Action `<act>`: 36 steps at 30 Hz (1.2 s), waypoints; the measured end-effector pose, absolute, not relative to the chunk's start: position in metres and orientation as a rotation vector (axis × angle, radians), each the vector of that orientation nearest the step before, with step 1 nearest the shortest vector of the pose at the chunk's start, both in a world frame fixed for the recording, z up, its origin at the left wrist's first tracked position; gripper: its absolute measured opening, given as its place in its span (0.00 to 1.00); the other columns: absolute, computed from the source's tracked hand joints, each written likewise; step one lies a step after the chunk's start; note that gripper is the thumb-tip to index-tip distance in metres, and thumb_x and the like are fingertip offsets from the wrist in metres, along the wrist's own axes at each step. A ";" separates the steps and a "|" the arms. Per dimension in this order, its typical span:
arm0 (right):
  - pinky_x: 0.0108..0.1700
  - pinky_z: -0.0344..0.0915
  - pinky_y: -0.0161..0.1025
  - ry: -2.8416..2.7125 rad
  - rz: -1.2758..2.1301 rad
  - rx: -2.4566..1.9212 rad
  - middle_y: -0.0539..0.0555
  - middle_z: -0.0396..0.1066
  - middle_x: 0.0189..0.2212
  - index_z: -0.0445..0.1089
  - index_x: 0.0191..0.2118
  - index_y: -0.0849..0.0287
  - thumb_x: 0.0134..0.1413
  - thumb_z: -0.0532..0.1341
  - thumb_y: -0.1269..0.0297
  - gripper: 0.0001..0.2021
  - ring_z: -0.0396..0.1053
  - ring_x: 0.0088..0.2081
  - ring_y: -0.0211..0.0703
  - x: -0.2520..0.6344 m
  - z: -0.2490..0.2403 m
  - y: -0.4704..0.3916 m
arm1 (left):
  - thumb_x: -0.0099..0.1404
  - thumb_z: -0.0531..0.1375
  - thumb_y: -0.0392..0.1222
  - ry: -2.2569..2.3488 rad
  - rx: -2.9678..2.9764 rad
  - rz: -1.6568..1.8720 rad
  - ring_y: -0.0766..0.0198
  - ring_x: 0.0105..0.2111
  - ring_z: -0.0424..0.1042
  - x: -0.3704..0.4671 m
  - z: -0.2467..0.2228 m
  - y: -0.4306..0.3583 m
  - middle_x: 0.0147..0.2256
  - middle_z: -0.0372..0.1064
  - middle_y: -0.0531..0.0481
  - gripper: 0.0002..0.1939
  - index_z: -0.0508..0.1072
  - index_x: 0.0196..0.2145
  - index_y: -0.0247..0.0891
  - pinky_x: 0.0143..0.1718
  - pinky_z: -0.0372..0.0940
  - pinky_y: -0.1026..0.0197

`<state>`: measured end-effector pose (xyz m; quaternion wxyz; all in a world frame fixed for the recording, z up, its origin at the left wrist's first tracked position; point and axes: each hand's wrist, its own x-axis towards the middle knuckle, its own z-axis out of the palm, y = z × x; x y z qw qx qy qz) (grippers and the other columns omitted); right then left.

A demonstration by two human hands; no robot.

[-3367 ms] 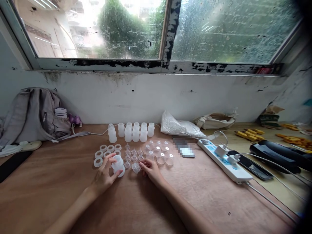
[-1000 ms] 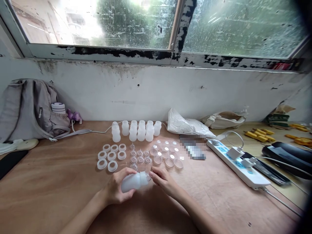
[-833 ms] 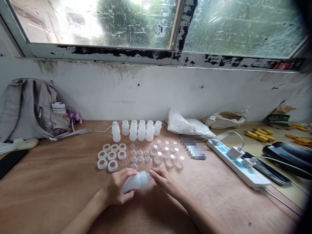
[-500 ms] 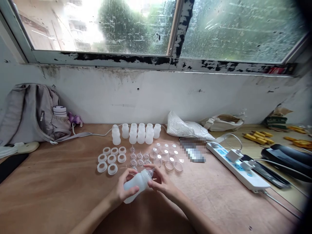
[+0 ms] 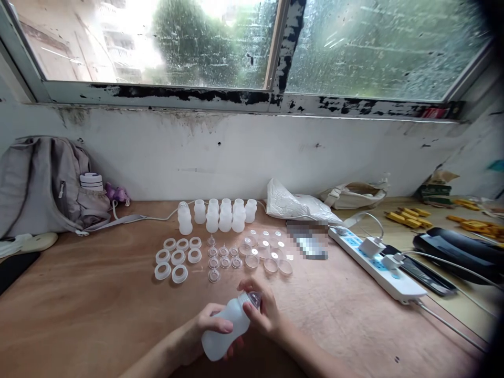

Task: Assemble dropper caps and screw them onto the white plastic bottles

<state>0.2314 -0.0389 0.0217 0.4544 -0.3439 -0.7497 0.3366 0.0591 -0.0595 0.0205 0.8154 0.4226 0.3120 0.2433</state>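
My left hand (image 5: 207, 325) is wrapped round the body of a frosted white baby bottle (image 5: 225, 332), which it holds tilted low over the table. At the bottle's upper end sits a clear nipple (image 5: 255, 299). My right hand (image 5: 264, 310) has its fingers and thumb closed round the neck, beside this nipple. Whether a ring sits on the neck is hard to make out. Beyond my hands lie several white collar rings (image 5: 178, 257), several clear nipples (image 5: 224, 262) and several clear domed caps (image 5: 270, 265).
Several frosted bottles (image 5: 225, 220) stand in rows near the wall. A grey backpack (image 5: 43, 184) leans at the left. White plastic packaging (image 5: 285, 202) and a power strip (image 5: 378, 265) with plugs and cables lie at the right, near a black case (image 5: 457, 257).
Both hands have drawn the bottle nearer to me and slightly right, away from the loose nipples. My right fingers now wrap further round the neck. The view has shifted slightly.
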 end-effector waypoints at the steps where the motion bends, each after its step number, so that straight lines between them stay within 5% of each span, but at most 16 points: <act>1: 0.22 0.51 0.33 -1.829 0.838 -0.847 0.47 0.56 0.19 0.60 0.30 0.58 0.48 0.52 0.51 0.14 0.53 0.20 0.34 0.231 0.023 -0.040 | 0.48 0.57 0.45 0.630 0.847 0.508 0.69 0.19 0.63 0.061 0.020 -0.060 0.26 0.67 0.45 0.18 0.69 0.34 0.28 0.19 0.56 0.68; 10: 0.22 0.49 0.31 -1.576 0.963 -1.006 0.46 0.54 0.18 0.57 0.23 0.58 0.49 0.55 0.54 0.13 0.52 0.21 0.34 0.222 0.027 -0.040 | 0.45 0.63 0.39 0.867 1.326 0.807 0.68 0.25 0.60 0.071 0.038 -0.065 0.26 0.64 0.52 0.17 0.70 0.36 0.31 0.24 0.55 0.68; 16: 0.21 0.51 0.32 -1.592 1.186 -0.857 0.46 0.55 0.19 0.58 0.29 0.58 0.48 0.54 0.50 0.14 0.54 0.20 0.34 0.223 0.027 -0.045 | 0.49 0.56 0.46 0.630 0.832 0.547 0.69 0.18 0.62 0.063 0.028 -0.063 0.24 0.66 0.48 0.18 0.68 0.35 0.29 0.19 0.56 0.67; 32: 0.25 0.53 0.33 -1.654 1.183 -0.981 0.47 0.55 0.20 0.56 0.24 0.58 0.51 0.53 0.54 0.13 0.54 0.22 0.35 0.222 0.038 -0.035 | 0.50 0.60 0.43 0.826 1.110 0.644 0.68 0.22 0.63 0.068 0.037 -0.066 0.23 0.64 0.51 0.15 0.67 0.35 0.31 0.23 0.57 0.66; 36: 0.26 0.54 0.33 -1.746 1.049 -1.000 0.48 0.58 0.21 0.59 0.28 0.58 0.53 0.52 0.55 0.11 0.56 0.24 0.36 0.223 0.031 -0.032 | 0.50 0.60 0.41 0.987 1.433 0.808 0.64 0.28 0.64 0.070 0.033 -0.065 0.29 0.67 0.50 0.17 0.68 0.39 0.32 0.28 0.58 0.65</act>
